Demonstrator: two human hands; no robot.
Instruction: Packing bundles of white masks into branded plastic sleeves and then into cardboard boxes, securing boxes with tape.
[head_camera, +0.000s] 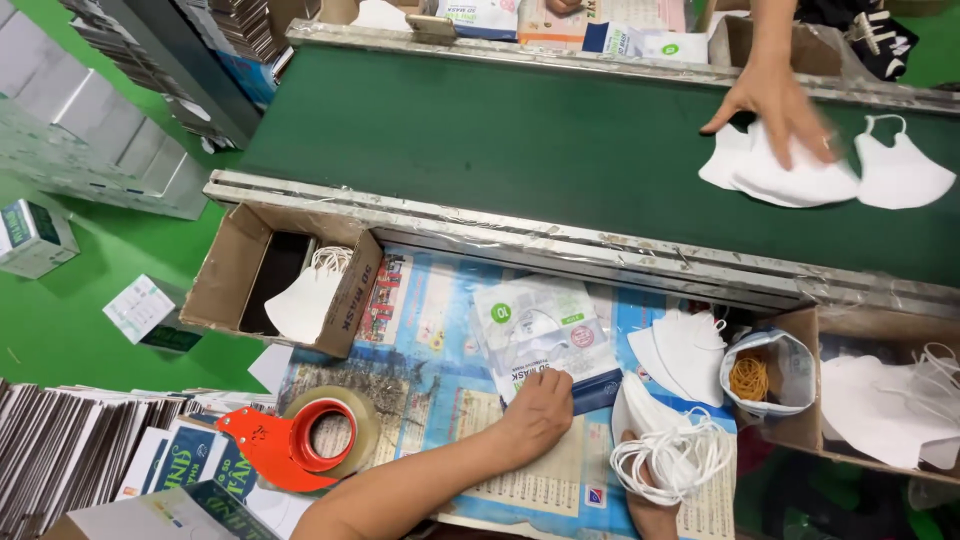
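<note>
My left hand (535, 415) rests with curled fingers on the lower edge of a clear plastic pouch (540, 335) with green and blue print, lying on the paper-covered table. My right hand (648, 508) is mostly hidden at the bottom edge and grips a stack of white face masks (665, 450) with the ear loops bunched on top. A few more white masks (685, 350) lie just beyond that stack. On the green conveyor belt (500, 130), another person's hand (775, 100) presses on a pile of white masks (790, 175), and a single mask (900, 170) lies beside it.
An open cardboard box (225, 275) at left holds white masks. An orange tape dispenser (300, 440) sits by flat carton stacks (70, 450). A small bag of rubber bands (765, 375) stands beside a box of masks (880, 400) at right. A metal rail (500, 235) separates table and belt.
</note>
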